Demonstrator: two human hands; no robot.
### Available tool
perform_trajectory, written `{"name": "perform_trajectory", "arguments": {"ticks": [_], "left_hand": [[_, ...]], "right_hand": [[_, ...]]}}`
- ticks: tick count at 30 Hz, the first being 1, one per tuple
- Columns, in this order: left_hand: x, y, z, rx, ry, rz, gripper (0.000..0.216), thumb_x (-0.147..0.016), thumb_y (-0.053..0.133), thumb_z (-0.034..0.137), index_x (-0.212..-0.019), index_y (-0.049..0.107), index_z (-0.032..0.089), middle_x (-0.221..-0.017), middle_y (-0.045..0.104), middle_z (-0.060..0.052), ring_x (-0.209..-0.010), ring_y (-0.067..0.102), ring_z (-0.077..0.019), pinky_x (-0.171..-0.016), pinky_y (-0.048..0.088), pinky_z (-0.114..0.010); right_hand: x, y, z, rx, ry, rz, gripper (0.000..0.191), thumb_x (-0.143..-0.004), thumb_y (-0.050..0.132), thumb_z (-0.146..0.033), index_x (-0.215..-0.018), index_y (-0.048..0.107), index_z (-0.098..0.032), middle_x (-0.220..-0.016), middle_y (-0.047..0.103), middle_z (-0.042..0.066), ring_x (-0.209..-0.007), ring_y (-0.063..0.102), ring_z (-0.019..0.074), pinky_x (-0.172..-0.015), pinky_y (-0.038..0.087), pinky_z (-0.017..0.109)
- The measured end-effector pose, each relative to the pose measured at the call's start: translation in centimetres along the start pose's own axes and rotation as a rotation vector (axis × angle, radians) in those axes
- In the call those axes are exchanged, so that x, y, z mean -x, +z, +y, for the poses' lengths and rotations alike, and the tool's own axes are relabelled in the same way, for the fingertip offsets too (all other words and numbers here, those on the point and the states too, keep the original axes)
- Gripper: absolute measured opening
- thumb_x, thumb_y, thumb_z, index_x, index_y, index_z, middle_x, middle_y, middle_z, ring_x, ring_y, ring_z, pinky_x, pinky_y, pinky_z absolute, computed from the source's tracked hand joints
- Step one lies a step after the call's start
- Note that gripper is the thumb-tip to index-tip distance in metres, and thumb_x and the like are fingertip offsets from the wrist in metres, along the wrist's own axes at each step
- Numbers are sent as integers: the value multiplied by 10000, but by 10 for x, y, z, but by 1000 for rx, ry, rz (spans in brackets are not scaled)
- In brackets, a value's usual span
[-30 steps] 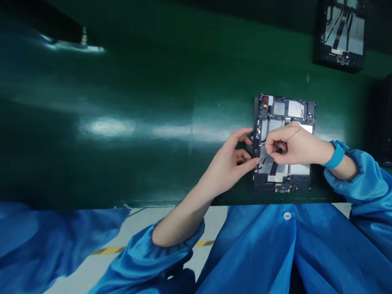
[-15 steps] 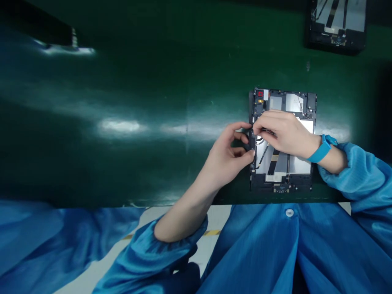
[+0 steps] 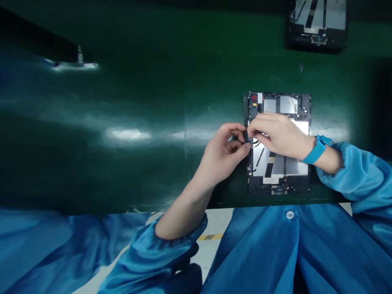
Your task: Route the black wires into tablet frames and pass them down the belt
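Observation:
An opened tablet (image 3: 278,166) lies on the green table, its inside facing up with silver panels, black flat cables and small boards showing. At its left edge is my left hand (image 3: 222,153), thumb and forefinger touching the frame and the other fingers curled in. My right hand (image 3: 274,131) reaches across the tablet, closed in a pinch near that same left edge. Whatever its fingertips hold is hidden behind the fingers. A blue band (image 3: 315,152) circles my right wrist.
Another opened tablet (image 3: 318,24) sits at the back right, its lower part in view. A dark object (image 3: 39,36) with a shiny lower edge stands at the far left. Blue cloth (image 3: 61,245) shows beyond the table's front edge (image 3: 183,206) at lower left.
The view has shifted slightly, so both tablets appear farther left. My hands keep nearly the same pose at the tablet's left edge; the left thumb sits a little closer to the right fingertips.

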State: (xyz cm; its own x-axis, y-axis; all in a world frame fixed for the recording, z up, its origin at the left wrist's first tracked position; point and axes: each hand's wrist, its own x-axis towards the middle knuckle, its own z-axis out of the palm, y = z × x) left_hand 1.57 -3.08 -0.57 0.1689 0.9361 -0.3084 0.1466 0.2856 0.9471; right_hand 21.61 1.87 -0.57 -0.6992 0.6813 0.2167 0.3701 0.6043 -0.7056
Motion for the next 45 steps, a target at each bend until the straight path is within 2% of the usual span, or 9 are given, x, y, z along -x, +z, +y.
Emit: {"name": "perform_trajectory", "arguments": {"ticks": [5, 9, 12, 19, 25, 29, 35, 41, 45], "left_hand": [[-4, 4, 6, 7, -37, 21, 388, -687, 766, 181, -1014, 562, 217, -853, 556, 40, -651, 528, -84, -582, 457, -212], [-12, 3, 12, -43, -50, -7, 359, -653, 739, 177, -963, 561, 210, -808, 538, 54, -659, 549, -89, -598, 454, -210], [-18, 0, 17, -99, -49, -35, 305, -671, 728, 188, -924, 558, 208, -762, 522, 65, -617, 532, -83, -576, 438, -210], [-25, -3, 25, -194, -77, -62, 220, -734, 696, 192, -861, 519, 225, -610, 512, 84, -477, 518, -93, -467, 411, -223], [-32, 0, 27, -133, -203, -39, 270, -695, 680, 100, -825, 490, 241, -530, 502, 90, -412, 487, -101, -397, 372, -219], [-40, 1, 32, -73, -279, -46, 322, -632, 682, 53, -769, 461, 243, -507, 451, 104, -382, 434, -84, -377, 293, -211], [-61, 2, 40, -71, -233, 6, 358, -592, 675, -4, -729, 447, 236, -500, 413, 109, -391, 371, -59, -389, 236, -206], [-69, -1, 34, 89, -190, -49, 390, -649, 756, 57, -722, 423, 245, -474, 405, 113, -379, 390, -60, -381, 251, -201], [-67, -3, 31, 84, -165, -81, 397, -719, 819, 141, -733, 436, 244, -448, 452, 96, -367, 418, -73, -392, 271, -206]], "right_hand": [[-2, -3, 0, -2, 24, 25, 246, -946, 455, -46, -929, 642, -205, -927, 645, 41, -899, 566, 197, -836, 447, 339], [-10, -8, 4, 48, 103, 57, 233, -908, 478, -30, -905, 632, -205, -910, 649, 44, -890, 552, 209, -853, 424, 344], [-15, -10, 7, 61, 150, 51, 229, -892, 489, -25, -904, 636, -200, -909, 658, 48, -888, 553, 214, -850, 411, 340], [-16, -7, 7, 41, 151, 44, 249, -907, 473, -29, -937, 655, -195, -948, 676, 57, -926, 566, 218, -874, 420, 343], [-17, -6, 8, 38, 140, 53, 235, -922, 482, -35, -938, 652, -197, -956, 682, 56, -946, 593, 222, -915, 452, 368], [-16, -6, 10, 58, 184, 152, 189, -929, 523, -60, -942, 640, -209, -943, 677, 42, -937, 600, 225, -950, 479, 404], [-15, -7, 14, 34, 285, 299, 190, -901, 562, -90, -1014, 652, -214, -925, 691, 25, -922, 627, 218, -934, 516, 408], [-15, -8, 13, 40, 320, 285, 227, -848, 581, -65, -1009, 674, -195, -850, 686, 18, -856, 626, 198, -866, 503, 351], [-15, -8, 16, 79, 314, 269, 224, -836, 569, -55, -983, 670, -190, -861, 687, 24, -837, 611, 199, -854, 484, 347]]}}
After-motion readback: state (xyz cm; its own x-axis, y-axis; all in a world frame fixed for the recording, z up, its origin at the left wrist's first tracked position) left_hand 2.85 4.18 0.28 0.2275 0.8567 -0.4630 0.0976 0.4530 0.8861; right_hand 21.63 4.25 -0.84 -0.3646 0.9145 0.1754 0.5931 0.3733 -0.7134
